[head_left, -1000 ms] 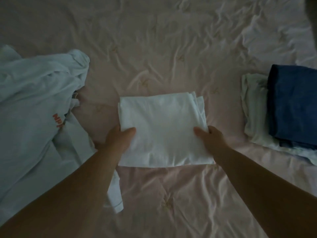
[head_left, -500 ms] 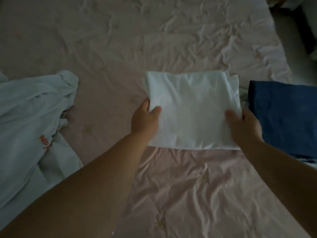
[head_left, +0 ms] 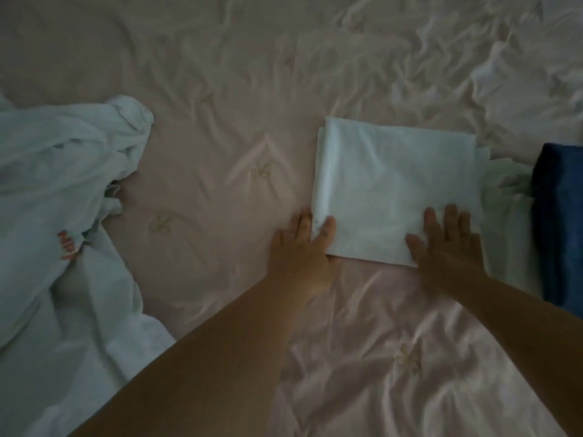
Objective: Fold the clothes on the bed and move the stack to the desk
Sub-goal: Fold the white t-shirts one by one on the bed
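A folded white garment lies flat on the pink bed sheet, right of centre. My left hand holds its near left corner, thumb on top and fingers beside the edge. My right hand rests flat on its near right corner with fingers spread. To the right lies a stack: a folded dark blue garment on top of a pale folded garment. The white piece lies just left of that stack.
A loose pale blue shirt with orange lettering lies crumpled at the left of the bed. The wrinkled sheet stretches across the far side and the near side.
Both hands lifted the folded white garment from the middle of the bed and carried it right. It now lies down beside the stack, with my right hand flattened on it.
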